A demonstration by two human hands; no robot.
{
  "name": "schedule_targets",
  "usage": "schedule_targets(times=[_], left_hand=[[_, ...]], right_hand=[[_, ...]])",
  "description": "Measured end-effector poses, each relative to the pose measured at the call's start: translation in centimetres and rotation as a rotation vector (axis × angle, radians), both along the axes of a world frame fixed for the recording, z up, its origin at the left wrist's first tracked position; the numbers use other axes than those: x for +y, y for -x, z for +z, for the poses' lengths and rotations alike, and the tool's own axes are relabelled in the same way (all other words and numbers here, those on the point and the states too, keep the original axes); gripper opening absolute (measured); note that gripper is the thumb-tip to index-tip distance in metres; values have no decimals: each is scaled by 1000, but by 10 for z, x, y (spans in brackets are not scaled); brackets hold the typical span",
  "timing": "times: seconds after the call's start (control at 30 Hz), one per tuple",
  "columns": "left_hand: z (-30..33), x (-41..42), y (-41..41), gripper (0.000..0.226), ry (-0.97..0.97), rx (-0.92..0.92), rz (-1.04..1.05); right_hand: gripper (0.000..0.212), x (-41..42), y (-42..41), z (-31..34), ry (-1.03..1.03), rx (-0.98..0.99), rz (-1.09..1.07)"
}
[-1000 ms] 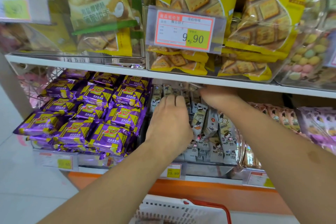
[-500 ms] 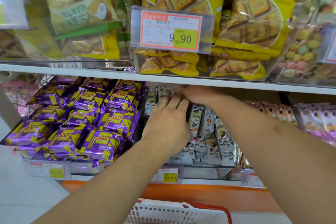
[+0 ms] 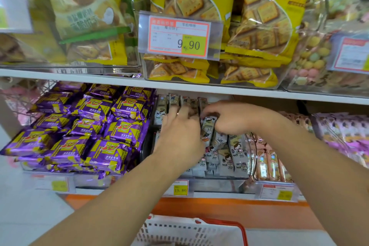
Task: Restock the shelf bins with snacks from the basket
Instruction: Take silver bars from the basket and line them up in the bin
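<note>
Both hands are working in the middle bin (image 3: pixel 242 184), the left hand (image 3: pixel 180 136) pressing flat on the grey snack packs (image 3: pixel 224 156) while the right hand (image 3: pixel 227 119) is curling round some, probably tidying them before reaching to the basket (image 3: pixel 191 231) below.

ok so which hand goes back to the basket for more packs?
Probably left. The left hand only lies flat on the grey snack packs, while the right hand has its grip on one. The basket sits below both.
</note>
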State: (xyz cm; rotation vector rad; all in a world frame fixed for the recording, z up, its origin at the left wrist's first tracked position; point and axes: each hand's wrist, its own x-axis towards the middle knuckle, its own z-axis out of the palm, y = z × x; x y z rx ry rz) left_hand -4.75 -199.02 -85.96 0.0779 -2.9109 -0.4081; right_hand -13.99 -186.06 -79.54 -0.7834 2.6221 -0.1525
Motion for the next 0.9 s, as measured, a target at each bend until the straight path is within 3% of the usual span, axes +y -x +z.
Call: schedule_targets(times=[0.1,0.23,0.37,0.47,0.6,0.73,0.83,0.9], left_hand=[[-3,5,-9,34,-69,-31,26],[-4,8,-12,46,-27,-97,70],[8,9,-17,33,-43,-141,70],[14,7,-15,26,-246,-23,125],[17,8,-4,38,-353,133,146],[14,10,3,51,-266,165,145],[6,9,11,37,-74,11,36],[1,7,13,41,12,-45,48]], right_hand=[[60,1,-1,-3,73,11,12],[45,5,3,-11,173,45,15],[55,9,3,-13,212,38,1],[53,11,4,-14,335,85,37],[43,14,10,-18,375,161,0],[10,7,25,-26,246,441,-138],[11,-8,27,-33,163,510,-178],[22,-23,30,-40,140,492,-194]])
